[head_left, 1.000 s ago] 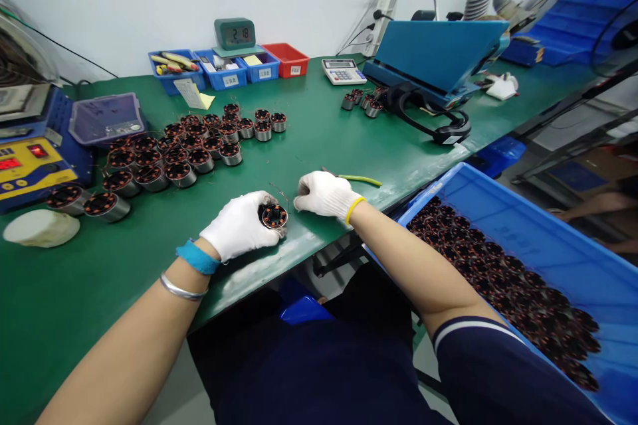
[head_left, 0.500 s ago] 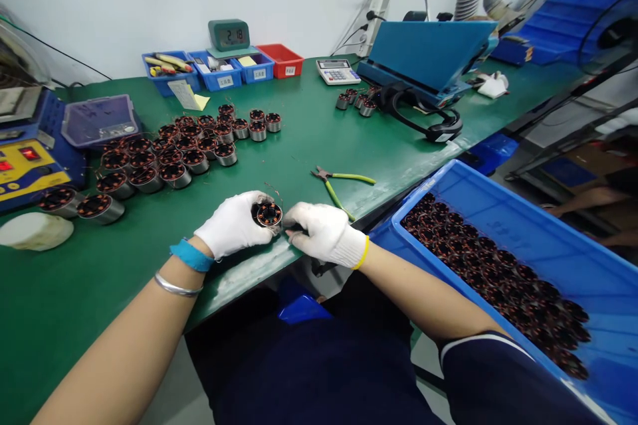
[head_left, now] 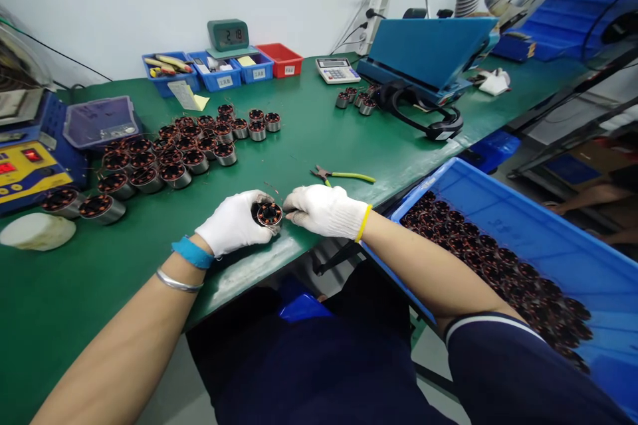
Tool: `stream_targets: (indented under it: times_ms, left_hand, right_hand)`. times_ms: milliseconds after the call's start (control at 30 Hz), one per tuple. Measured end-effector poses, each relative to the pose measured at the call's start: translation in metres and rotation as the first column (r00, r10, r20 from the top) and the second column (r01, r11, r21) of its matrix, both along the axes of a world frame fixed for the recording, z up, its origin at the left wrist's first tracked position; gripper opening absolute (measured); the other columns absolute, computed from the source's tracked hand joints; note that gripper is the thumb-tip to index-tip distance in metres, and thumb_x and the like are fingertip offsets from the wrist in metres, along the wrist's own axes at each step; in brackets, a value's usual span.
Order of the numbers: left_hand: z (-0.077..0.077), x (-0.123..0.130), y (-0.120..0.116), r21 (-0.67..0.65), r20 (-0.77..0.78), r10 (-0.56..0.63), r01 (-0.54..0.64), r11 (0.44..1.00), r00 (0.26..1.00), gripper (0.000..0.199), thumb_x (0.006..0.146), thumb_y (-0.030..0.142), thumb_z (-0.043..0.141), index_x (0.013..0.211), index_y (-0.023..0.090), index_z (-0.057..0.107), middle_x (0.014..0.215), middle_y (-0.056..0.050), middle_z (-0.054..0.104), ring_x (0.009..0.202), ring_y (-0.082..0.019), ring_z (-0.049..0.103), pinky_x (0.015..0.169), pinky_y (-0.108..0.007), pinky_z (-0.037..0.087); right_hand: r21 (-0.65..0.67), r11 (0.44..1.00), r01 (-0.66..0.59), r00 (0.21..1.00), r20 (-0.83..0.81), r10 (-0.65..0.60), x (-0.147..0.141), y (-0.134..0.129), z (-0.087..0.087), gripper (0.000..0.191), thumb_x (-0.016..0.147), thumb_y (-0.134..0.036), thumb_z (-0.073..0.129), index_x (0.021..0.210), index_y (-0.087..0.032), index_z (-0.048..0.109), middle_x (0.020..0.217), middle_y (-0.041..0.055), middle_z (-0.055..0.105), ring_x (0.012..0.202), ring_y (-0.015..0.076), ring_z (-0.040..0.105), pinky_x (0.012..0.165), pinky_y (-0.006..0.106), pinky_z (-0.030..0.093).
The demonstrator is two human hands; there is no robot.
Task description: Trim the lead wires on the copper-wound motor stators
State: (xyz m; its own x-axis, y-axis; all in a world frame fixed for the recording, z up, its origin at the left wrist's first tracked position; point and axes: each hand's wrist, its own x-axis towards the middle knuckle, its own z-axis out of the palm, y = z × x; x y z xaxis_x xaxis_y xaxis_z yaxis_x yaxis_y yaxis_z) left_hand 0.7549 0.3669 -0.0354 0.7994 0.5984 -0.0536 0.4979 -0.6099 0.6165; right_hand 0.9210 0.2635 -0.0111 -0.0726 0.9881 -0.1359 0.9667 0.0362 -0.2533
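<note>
My left hand (head_left: 236, 222), in a white glove, is wrapped round a wound motor stator (head_left: 270, 214) near the front edge of the green table. The stator's open top, with copper coils in a metal ring, faces up, and thin wires rise from it. Just right of it is my gloved right hand (head_left: 321, 211), fingers pinched together at the stator's side; what they hold is too small to make out. Pliers with green handles (head_left: 353, 177) lie behind my right hand, which hides part of one handle.
Many stators (head_left: 174, 174) stand in rows at the left, near a white round block (head_left: 38, 231). A blue crate (head_left: 563, 232) of stators is at the right. Farther back are small bins (head_left: 279, 61), a calculator (head_left: 337, 71) and a black headset (head_left: 441, 126).
My right hand has moved up and slightly forward beside the stator, its fingers now pinched closer and covering one plier handle. My left hand and the stator have hardly moved.
</note>
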Motion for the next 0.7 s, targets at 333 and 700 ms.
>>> stream_targets:
  times_ms: [333,700]
  left_hand:
    - [-0.002,-0.005,0.008,-0.428,0.210,0.032,0.062,0.902,0.977,0.056,0.056,0.043,0.076,0.103,0.017,0.058,0.095,-0.006,0.069,0.090,-0.025,0.065,0.080,-0.036,0.053]
    - [0.005,-0.007,-0.005,-0.880,0.285,-0.004,0.263,0.396,0.959,0.040,0.068,0.036,0.074,0.093,0.010,0.058,0.079,-0.009,0.068,0.050,-0.013,0.060,0.049,-0.025,0.051]
  right_hand:
    - [0.178,0.984,0.014,0.955,-0.293,0.040,0.003,0.005,-0.015,0.015,0.085,-0.021,0.052,0.090,-0.015,0.065,0.085,0.0039,0.065,0.073,0.0136,0.057,0.064,0.023,0.038]
    - [0.362,0.926,-0.104,0.981,-0.116,0.155,0.005,-0.027,0.006,0.018,0.088,-0.027,0.050,0.094,-0.016,0.063,0.088,0.0043,0.064,0.071,0.0136,0.056,0.062,0.025,0.036]
